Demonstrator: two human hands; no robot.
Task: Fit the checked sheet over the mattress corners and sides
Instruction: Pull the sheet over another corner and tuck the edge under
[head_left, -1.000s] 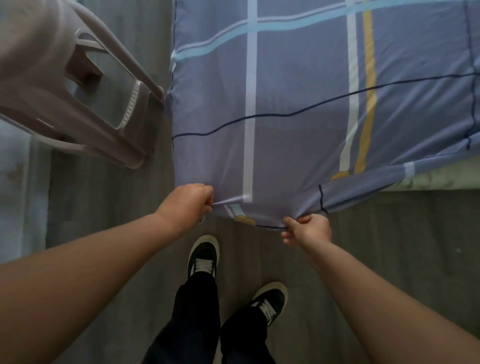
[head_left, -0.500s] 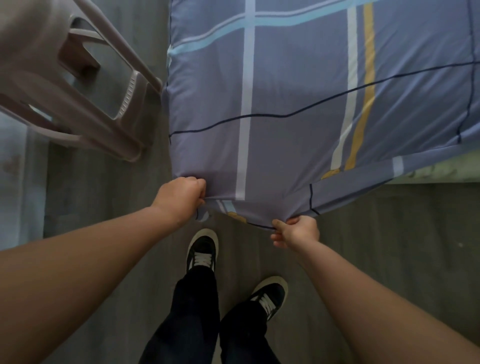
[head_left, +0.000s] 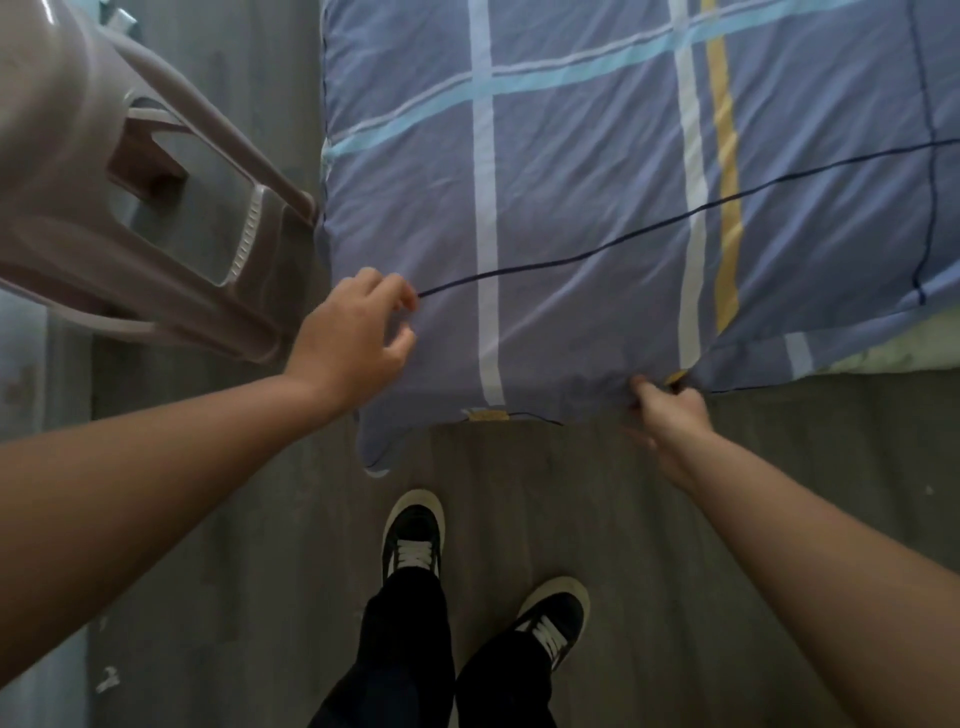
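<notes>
The checked sheet (head_left: 587, 218), blue-grey with white, light blue, yellow and dark lines, covers the near corner of the mattress. A pale strip of bare mattress (head_left: 904, 345) shows at the right under the sheet's edge. My left hand (head_left: 358, 338) hovers at the corner's left side with fingers spread, holding nothing. My right hand (head_left: 670, 408) pinches the sheet's lower hem at the mattress's near edge. A loose flap of sheet (head_left: 379, 447) hangs down below the corner.
A brown plastic stool (head_left: 130, 208) stands on the grey floor right beside the mattress's left side, close to my left hand. My two feet in dark shoes (head_left: 413, 535) stand on the floor in front of the corner.
My left hand let go of the hem, opened and rose to the corner's left side. My right hand shifted right along the hem, still gripping. The sheet's corner flap now hangs loose.
</notes>
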